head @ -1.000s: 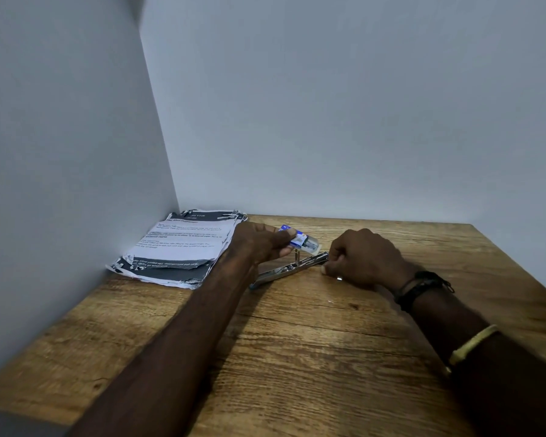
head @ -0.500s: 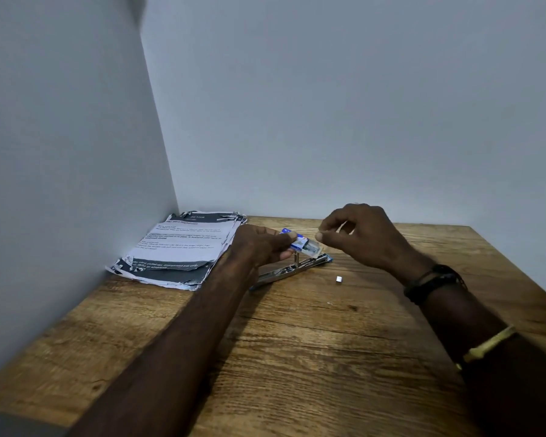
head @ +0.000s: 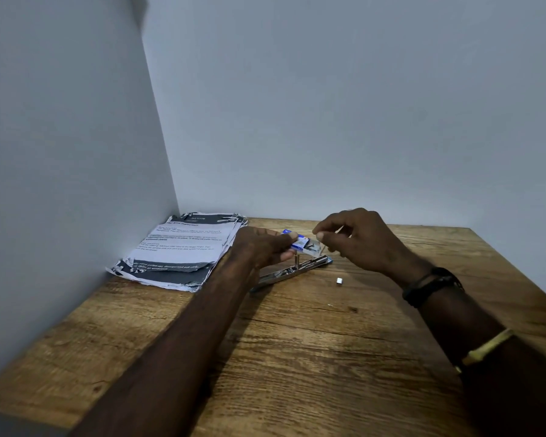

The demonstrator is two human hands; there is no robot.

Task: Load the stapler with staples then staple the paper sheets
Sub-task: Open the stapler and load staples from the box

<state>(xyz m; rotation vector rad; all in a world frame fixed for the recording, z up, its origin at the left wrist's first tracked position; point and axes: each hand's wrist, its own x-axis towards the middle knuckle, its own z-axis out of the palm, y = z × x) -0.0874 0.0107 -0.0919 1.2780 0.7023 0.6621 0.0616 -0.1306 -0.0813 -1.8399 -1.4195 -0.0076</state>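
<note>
Left hand [head: 262,249] grip clamped on the small blue-white staple box [head: 300,242], held just above the opened stapler [head: 292,271] lying on the wooden surface [head: 297,357]. Right hand [head: 360,239] by the box, fingertips [head: 320,236] pinched together; contents too small to tell. Paper sheets [head: 183,247] left of the stapler, partly hidden by the left hand; loose staple strip [head: 339,281] to its right.

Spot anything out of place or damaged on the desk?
Yes. A small block of staples lies loose on the wooden table, right of the opened stapler. The paper sheets by the left wall have ragged, torn edges and sit unevenly stacked.
</note>
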